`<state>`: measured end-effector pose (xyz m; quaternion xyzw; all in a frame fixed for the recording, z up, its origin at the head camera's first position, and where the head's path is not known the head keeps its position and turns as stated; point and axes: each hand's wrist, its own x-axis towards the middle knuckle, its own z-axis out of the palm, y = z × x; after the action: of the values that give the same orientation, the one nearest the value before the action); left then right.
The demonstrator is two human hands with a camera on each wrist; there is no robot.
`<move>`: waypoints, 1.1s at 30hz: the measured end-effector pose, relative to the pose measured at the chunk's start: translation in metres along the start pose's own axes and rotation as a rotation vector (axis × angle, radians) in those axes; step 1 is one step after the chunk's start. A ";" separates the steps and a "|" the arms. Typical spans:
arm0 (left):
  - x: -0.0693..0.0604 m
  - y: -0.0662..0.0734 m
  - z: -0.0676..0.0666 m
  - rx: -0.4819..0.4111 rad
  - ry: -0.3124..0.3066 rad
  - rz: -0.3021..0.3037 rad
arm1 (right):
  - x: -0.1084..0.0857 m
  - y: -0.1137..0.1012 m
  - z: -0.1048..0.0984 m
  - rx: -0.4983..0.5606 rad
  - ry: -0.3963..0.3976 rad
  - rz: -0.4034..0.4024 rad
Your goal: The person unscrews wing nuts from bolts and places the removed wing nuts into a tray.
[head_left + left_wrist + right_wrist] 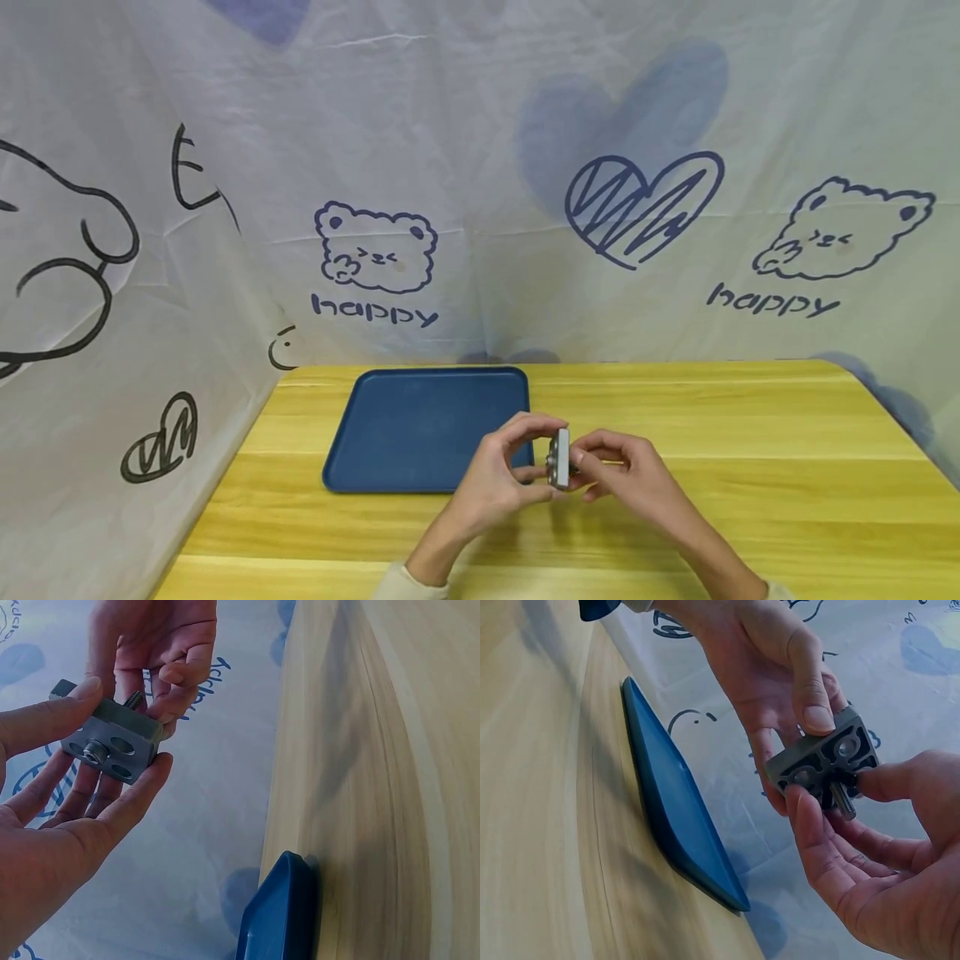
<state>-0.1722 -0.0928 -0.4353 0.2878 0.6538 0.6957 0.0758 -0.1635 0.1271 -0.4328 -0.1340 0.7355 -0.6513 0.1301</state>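
A grey metal block (116, 739) with several round holes is held above the table. Fingers and thumb of my left hand (495, 479) grip it by its edges. The head of a bolt (96, 752) shows on one face; its threaded shank (843, 801) sticks out of the ribbed opposite face. On that side my right hand (637, 475) has its thumb and fingers around a small black part (845, 778) at the base of the shank. The kind of this part is hard to tell, since the fingers partly cover it.
A blue rectangular tray (427, 429) lies on the wood-grain table (750, 492), left of and behind the hands. A pale printed cloth (465, 167) hangs along the table's back and left side.
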 end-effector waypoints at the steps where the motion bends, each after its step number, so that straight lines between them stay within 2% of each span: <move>1: 0.000 0.000 0.000 -0.001 0.000 -0.001 | 0.000 0.001 0.000 0.009 -0.004 0.004; 9: 0.001 -0.001 0.002 -0.004 -0.005 0.003 | -0.003 0.001 0.004 0.044 0.027 -0.011; 13: 0.001 -0.001 0.002 -0.007 -0.004 -0.005 | -0.005 0.000 0.005 0.031 0.046 -0.062; 19: 0.001 0.000 0.000 -0.022 0.006 -0.021 | -0.006 -0.001 0.010 -0.054 0.092 -0.152; 26: 0.000 0.003 -0.002 -0.047 0.009 -0.039 | -0.007 0.000 0.016 -0.231 0.159 -0.339; 33: -0.001 0.005 -0.005 -0.054 0.015 -0.043 | -0.004 0.001 0.018 -0.377 0.145 -0.527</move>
<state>-0.1724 -0.0982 -0.4308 0.2663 0.6413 0.7135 0.0935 -0.1530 0.1127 -0.4359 -0.2945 0.7905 -0.5228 -0.1228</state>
